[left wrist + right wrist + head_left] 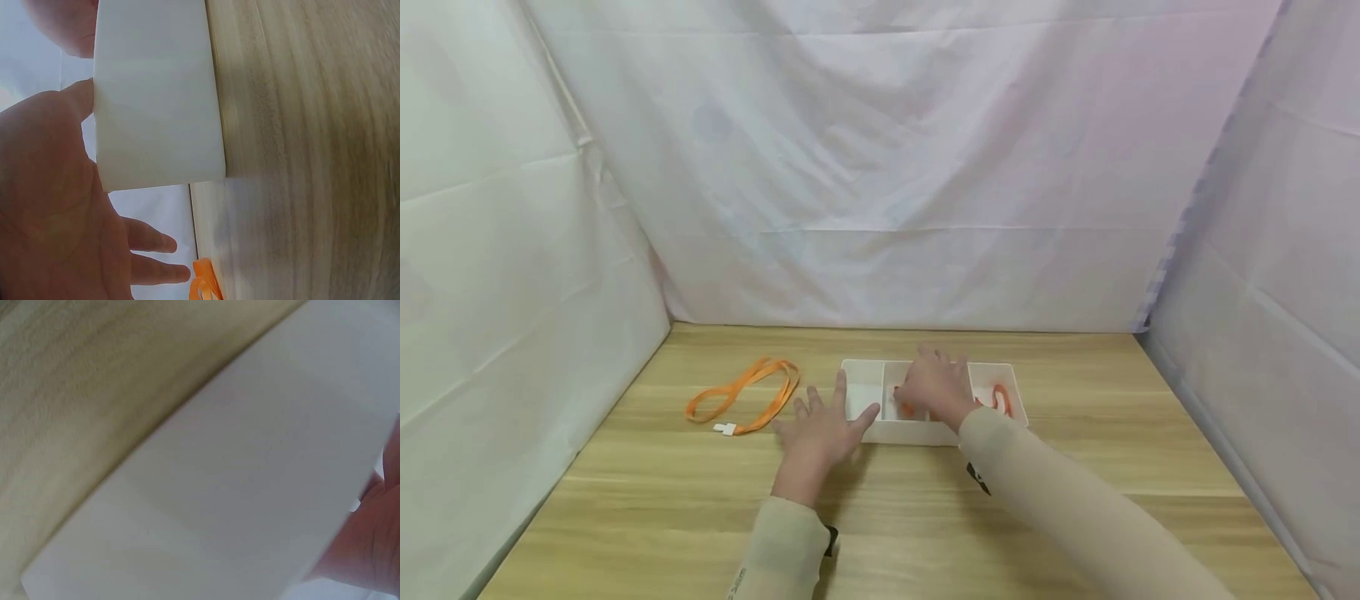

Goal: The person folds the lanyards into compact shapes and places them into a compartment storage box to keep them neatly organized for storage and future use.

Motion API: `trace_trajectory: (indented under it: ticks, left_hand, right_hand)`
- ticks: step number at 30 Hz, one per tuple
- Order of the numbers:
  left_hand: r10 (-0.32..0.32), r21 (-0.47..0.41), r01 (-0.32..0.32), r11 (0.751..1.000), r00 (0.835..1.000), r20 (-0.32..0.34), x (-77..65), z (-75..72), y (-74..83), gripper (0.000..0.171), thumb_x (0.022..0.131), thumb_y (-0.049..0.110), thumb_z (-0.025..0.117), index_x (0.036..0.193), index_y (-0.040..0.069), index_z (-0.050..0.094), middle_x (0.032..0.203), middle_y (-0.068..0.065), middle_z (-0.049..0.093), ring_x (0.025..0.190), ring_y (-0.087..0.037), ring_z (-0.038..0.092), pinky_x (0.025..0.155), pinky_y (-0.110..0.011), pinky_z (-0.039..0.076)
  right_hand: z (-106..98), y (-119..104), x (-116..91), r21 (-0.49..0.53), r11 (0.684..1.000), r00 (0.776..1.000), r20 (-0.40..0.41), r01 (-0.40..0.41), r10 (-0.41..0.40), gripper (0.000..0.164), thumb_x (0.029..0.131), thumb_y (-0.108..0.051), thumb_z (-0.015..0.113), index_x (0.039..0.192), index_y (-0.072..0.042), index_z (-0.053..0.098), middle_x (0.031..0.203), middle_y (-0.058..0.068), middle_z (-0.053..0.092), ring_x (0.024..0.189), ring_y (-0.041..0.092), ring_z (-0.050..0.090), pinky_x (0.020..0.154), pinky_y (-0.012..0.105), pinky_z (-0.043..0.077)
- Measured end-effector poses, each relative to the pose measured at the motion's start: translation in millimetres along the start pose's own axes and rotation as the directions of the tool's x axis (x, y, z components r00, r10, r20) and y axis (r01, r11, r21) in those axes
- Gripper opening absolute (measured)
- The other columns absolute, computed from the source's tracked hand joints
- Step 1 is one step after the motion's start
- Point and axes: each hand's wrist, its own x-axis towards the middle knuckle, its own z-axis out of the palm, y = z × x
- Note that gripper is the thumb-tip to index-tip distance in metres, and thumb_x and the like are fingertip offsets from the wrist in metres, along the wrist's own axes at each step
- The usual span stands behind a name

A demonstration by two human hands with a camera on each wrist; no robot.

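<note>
A long white divided box (910, 432) stands on the table. My left hand (820, 429) is at its left end, fingers spread, the thumb over the front rim; in the left wrist view the palm (56, 194) is beside the white wall. My right hand (936, 387) reaches over the middle of the box, fingers toward the back rim and thumb side down in a compartment. Small orange-red pieces (907, 409) show beside that thumb. Whether the fingers pinch anything is hidden. A curved orange-red strip (1002, 395) lies in the right compartment.
An orange lanyard (751, 379) with a white clip (725, 429) lies looped on the wooden table (910, 517), left of the left hand. White cloth (887, 167) hangs behind the table and along both sides.
</note>
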Motion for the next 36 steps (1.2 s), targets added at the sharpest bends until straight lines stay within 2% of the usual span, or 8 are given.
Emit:
trace_trajectory:
  ticks: [3, 10, 15, 17, 20, 24, 30, 36]
  left_hand:
    - [0.004, 0.000, -0.004, 1.000, 1.000, 0.006, 0.8, -0.5, -0.3, 0.094, 0.098, 0.086, 0.032, 0.172, 0.036, 0.006, 0.174, -0.030, 0.021, 0.159, -0.057, 0.023, 0.115, -0.090, 0.017]
    - [0.010, -0.017, -0.010, 1.000, 1.000, 0.021, 0.8, 0.7, -1.3, 0.095, 0.098, 0.087, 0.031, 0.172, 0.036, 0.003, 0.174, -0.029, 0.021, 0.160, -0.057, 0.021, 0.115, -0.090, 0.015]
    - [0.010, -0.026, -0.010, 1.000, 1.000, 0.027, -0.2, -0.1, -1.8, 0.095, 0.098, 0.087, 0.030, 0.172, 0.035, 0.003, 0.173, -0.030, 0.023, 0.159, -0.057, 0.023, 0.115, -0.090, 0.014]
    - [0.011, -0.027, -0.010, 1.000, 0.999, 0.032, -0.1, 0.1, -2.1, 0.095, 0.098, 0.087, 0.030, 0.172, 0.034, 0.004, 0.173, -0.031, 0.025, 0.159, -0.057, 0.024, 0.115, -0.090, 0.014]
    - [0.006, -0.023, -0.006, 1.000, 0.999, 0.037, 2.0, 1.4, -2.3, 0.095, 0.098, 0.087, 0.030, 0.172, 0.035, 0.002, 0.173, -0.030, 0.025, 0.159, -0.056, 0.024, 0.116, -0.090, 0.013]
    - [-0.001, -0.025, 0.002, 1.000, 0.999, 0.037, 4.2, 3.3, -2.3, 0.094, 0.098, 0.086, 0.031, 0.172, 0.036, 0.001, 0.173, -0.030, 0.024, 0.160, -0.056, 0.023, 0.116, -0.090, 0.012]
    - [0.005, -0.038, -0.004, 0.999, 0.999, 0.047, 2.1, 2.4, -1.4, 0.093, 0.099, 0.085, 0.031, 0.172, 0.035, 0.001, 0.173, -0.031, 0.024, 0.160, -0.056, 0.024, 0.117, -0.090, 0.011]
    - [0.008, -0.054, -0.005, 0.999, 0.998, 0.056, 3.2, -0.4, -2.8, 0.094, 0.099, 0.086, 0.031, 0.172, 0.037, -0.002, 0.175, -0.028, 0.021, 0.162, -0.053, 0.020, 0.119, -0.087, 0.009]
  right_hand:
    - [-3, 2, 2, 0.014, 1.000, 0.999, -0.025, 0.023, -0.023, 0.036, 0.093, -0.037, 0.078, 0.061, -0.020, 0.076, 0.173, 0.010, 0.036, 0.163, 0.045, 0.021, 0.128, 0.077, 0.007]
    - [-5, 13, 0, 0.078, 0.986, 0.988, -0.047, 0.150, -0.146, 0.009, 0.087, -0.029, 0.082, 0.078, -0.027, 0.082, 0.182, 0.002, 0.008, 0.168, 0.038, -0.004, 0.126, 0.079, -0.001]
    - [-8, 18, -8, 0.095, 0.971, 0.975, -0.057, 0.218, -0.213, 0.005, 0.085, -0.027, 0.083, 0.081, -0.024, 0.083, 0.182, 0.002, 0.006, 0.168, 0.037, -0.006, 0.125, 0.080, -0.005]
    - [-10, 22, -10, 0.075, 0.960, 0.963, -0.043, 0.269, -0.266, 0.007, 0.086, -0.028, 0.083, 0.079, -0.026, 0.083, 0.182, 0.003, 0.007, 0.168, 0.037, -0.007, 0.123, 0.083, -0.005]
    - [-14, 28, -7, 0.008, 0.931, 0.930, -0.026, 0.366, -0.366, 0.010, 0.087, -0.029, 0.085, 0.078, -0.031, 0.082, 0.182, 0.002, 0.009, 0.168, 0.037, -0.008, 0.120, 0.086, -0.003]
    - [-12, 36, 0, -0.080, 0.888, 0.891, 0.007, 0.453, -0.454, 0.010, 0.086, -0.033, 0.089, 0.080, -0.037, 0.082, 0.182, -0.002, 0.007, 0.169, 0.036, -0.007, 0.120, 0.086, -0.005]
    - [-9, 35, 12, -0.154, 0.871, 0.885, 0.057, 0.466, -0.463, 0.011, 0.085, -0.037, 0.089, 0.078, -0.041, 0.080, 0.182, -0.002, 0.007, 0.168, 0.038, -0.005, 0.118, 0.088, -0.004]
    - [-6, 29, 24, -0.168, 0.867, 0.883, 0.092, 0.469, -0.460, 0.012, 0.085, -0.038, 0.089, 0.078, -0.042, 0.081, 0.182, 0.001, 0.009, 0.168, 0.039, -0.007, 0.116, 0.089, -0.003]
